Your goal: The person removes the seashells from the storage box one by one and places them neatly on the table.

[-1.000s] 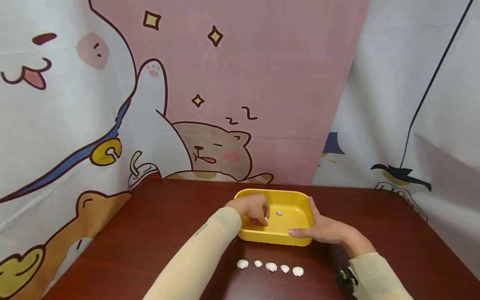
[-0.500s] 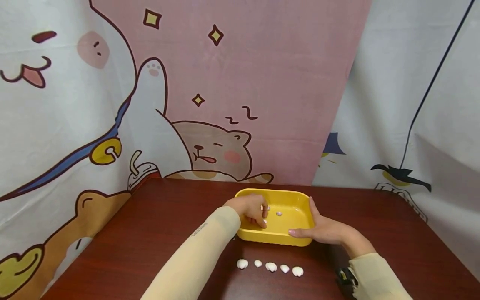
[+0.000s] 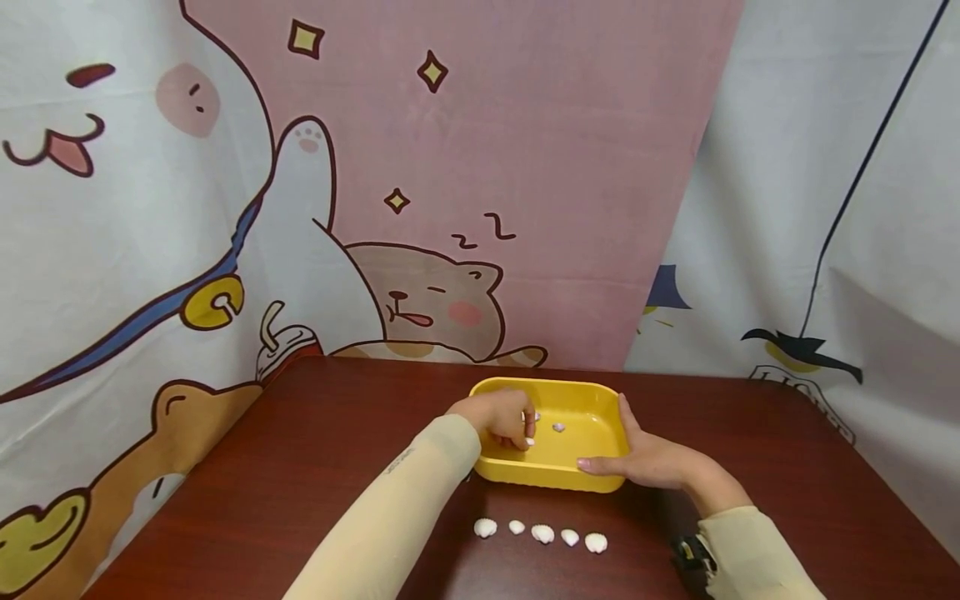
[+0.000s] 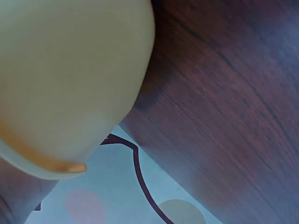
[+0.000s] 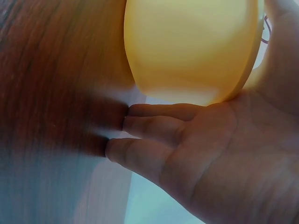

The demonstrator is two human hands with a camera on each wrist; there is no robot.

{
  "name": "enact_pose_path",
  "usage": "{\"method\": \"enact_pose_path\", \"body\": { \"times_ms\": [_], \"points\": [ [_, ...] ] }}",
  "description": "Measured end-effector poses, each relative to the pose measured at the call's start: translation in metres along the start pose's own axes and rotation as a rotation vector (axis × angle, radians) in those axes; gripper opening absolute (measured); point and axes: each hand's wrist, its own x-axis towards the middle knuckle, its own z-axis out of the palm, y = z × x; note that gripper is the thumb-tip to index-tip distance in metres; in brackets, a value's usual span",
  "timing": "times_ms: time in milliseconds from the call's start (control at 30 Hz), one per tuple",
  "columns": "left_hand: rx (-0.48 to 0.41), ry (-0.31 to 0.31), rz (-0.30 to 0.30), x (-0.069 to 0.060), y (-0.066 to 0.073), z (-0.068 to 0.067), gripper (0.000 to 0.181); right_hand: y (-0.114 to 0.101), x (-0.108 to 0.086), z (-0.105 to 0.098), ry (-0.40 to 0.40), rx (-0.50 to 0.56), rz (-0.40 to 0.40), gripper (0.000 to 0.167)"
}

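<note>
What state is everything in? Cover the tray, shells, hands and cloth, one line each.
Yellow tray: upright, uncovered, on the table
Five white shells: in a row on the table, spaced apart
Inner shells: loose inside the tray
Left hand: fingers curled, apparently pinching a small shell
Right hand: at the tray's right end, thumb on the near rim
Patterned cloth: hanging, creased in places

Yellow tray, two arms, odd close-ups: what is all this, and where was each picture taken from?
No machine, just a person. The wide picture comes from a head-worn camera, the close-ups from one on each wrist. On the dark table sits a yellow tray holding small shells; five white shells lie in a row in front. The left hand reaches inside, a pale shell at its fingertips, though whether gripped is unclear; the right hand touches the tray's right end.
</note>
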Motion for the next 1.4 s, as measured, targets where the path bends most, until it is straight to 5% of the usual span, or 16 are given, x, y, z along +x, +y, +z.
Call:
{"method": "enact_pose_path", "body": {
  "times_ms": [1400],
  "points": [
    [-0.005, 0.057, -0.003, 0.0021, -0.0046, 0.0088, 0.015, 0.0014, -0.0003, 0.0013, -0.010, 0.023, -0.027, 0.141]
  ]
}}
